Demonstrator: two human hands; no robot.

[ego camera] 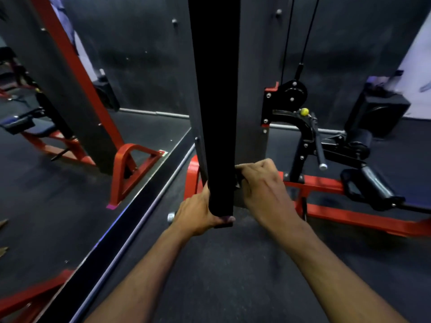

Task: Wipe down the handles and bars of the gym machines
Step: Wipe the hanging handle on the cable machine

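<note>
The dark rubber floor [233, 276] fills the lower half of the view, and a wall mirror [70, 136] takes the whole nine o'clock side, reflecting red frame parts. A grey upright column of the gym machine [251, 113] rises through the centre toward twelve o'clock, with its red base frame [349, 213] running out along the floor toward three o'clock.

In front of that column hangs a long black padded bar [215, 101], matte and dark, with no markings to be made out. It widens toward the top edge and narrows to a rounded lower end at the centre of the view.

At two o'clock sits a black pulley housing [289, 94] with two thin cables [303, 38] running up out of view. Below it lies a black foam roller [370, 190] at three o'clock, and a small yellow knob [304, 111] shows beside the pulley bracket.

The left hand [198, 213] grips the bottom end of the padded bar, fingers curled behind it and the thumb pressed across its tip. The right hand [261, 185] is just beside it at the bar's right edge, fingers curled in a pinch on a small dark item against the bar; what that item is cannot be told.
</note>
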